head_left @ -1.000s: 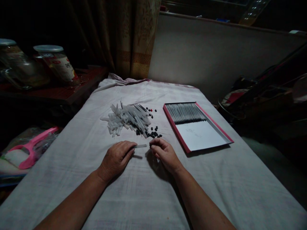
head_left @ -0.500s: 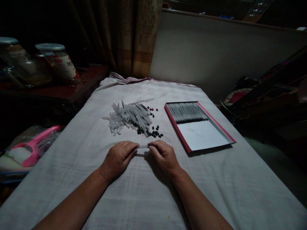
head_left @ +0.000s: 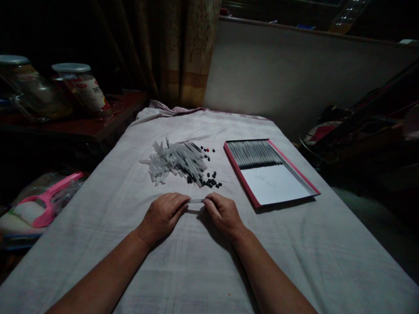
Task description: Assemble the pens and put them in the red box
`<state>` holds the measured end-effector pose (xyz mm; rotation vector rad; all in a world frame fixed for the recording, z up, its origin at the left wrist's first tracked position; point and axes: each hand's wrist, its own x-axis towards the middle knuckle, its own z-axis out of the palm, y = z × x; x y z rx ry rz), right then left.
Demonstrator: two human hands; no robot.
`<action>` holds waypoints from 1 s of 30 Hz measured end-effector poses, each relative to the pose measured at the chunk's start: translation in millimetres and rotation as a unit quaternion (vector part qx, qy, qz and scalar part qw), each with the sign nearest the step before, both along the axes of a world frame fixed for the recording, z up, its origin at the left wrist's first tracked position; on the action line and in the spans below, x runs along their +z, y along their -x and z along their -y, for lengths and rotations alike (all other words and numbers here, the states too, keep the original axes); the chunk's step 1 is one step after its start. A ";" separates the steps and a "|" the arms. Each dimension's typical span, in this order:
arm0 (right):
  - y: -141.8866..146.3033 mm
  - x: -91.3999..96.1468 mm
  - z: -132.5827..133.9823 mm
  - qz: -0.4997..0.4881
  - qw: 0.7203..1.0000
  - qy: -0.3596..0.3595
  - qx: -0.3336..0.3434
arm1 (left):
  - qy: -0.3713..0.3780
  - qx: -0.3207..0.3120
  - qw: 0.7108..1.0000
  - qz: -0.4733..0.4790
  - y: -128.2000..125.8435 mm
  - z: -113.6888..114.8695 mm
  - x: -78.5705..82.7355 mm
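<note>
Between my two hands a slim translucent pen (head_left: pixel 197 201) lies level, just above the cloth. My left hand (head_left: pixel 163 216) is closed and pinches one end of it. The other end is pinched by the thumb and fingers of my right hand (head_left: pixel 224 213). My fingers hide both ends of the pen. Beyond my hands lies a loose pile of translucent pen parts (head_left: pixel 175 159), with small black plugs (head_left: pixel 212 182) scattered at its right side. To the right, an open pink-edged box (head_left: pixel 278 186) holds a row of pens (head_left: pixel 255 152) in its far half.
A white cloth (head_left: pixel 183 270) covers the table. At the left, jars (head_left: pixel 87 89) stand on a dark red surface (head_left: pixel 98 126), and a pink plastic-handled thing (head_left: pixel 49 200) lies lower down. A curtain (head_left: pixel 193 56) and a pale wall (head_left: pixel 262 69) close off the back.
Both hands keep the pen in nearly the same place. The right fingertips have shifted very slightly right, and a little more of the pen shows. The view has shifted slightly.
</note>
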<state>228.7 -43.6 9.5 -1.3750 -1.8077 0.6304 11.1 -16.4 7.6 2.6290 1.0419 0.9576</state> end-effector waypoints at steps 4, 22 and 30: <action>-1.6 0.2 0.5 -0.020 1.000 0.005 0.006 | -0.001 0.004 1.000 0.003 -0.2 -0.3 0.4; -4.0 -2.6 -0.2 0.041 0.998 -0.047 0.025 | 0.023 0.009 1.000 -0.001 -0.3 -0.1 0.8; -3.8 0.9 -0.6 0.068 0.996 -0.053 0.038 | 0.027 -0.001 1.000 -0.007 -0.4 0.8 0.9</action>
